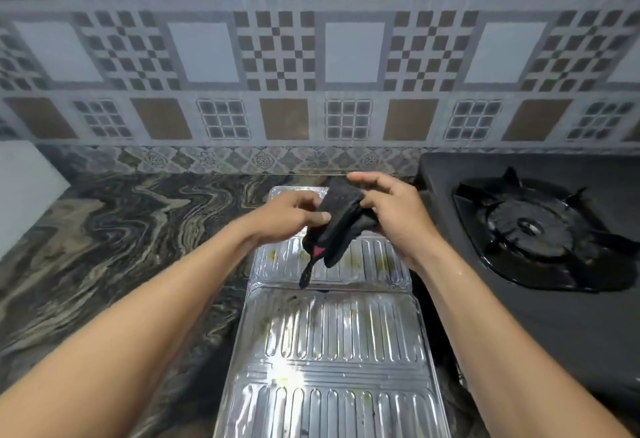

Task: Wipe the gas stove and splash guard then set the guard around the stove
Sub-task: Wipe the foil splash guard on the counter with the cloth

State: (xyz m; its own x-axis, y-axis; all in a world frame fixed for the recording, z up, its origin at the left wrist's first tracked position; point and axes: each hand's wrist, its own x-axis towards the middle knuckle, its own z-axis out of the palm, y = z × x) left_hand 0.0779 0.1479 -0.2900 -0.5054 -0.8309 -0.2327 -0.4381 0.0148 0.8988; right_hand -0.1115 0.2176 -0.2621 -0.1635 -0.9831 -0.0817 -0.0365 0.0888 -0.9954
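Observation:
A shiny ribbed foil splash guard (332,340) lies flat and unfolded on the marble counter, running from the wall toward me, with yellowish stains on its panels. Above its far panels both hands hold a dark cloth (341,221) with a red tag and a dangling loop. My left hand (289,214) pinches the cloth's left side. My right hand (391,209) grips its right side, fingers partly spread over the top. The black gas stove (540,229) sits to the right of the guard, its burner and pan support looking wet and glossy.
A patterned tiled wall (311,56) rises behind the counter. The swirled dark marble counter (121,229) stretches to the left. A white object (24,188) stands at the far left edge against the wall.

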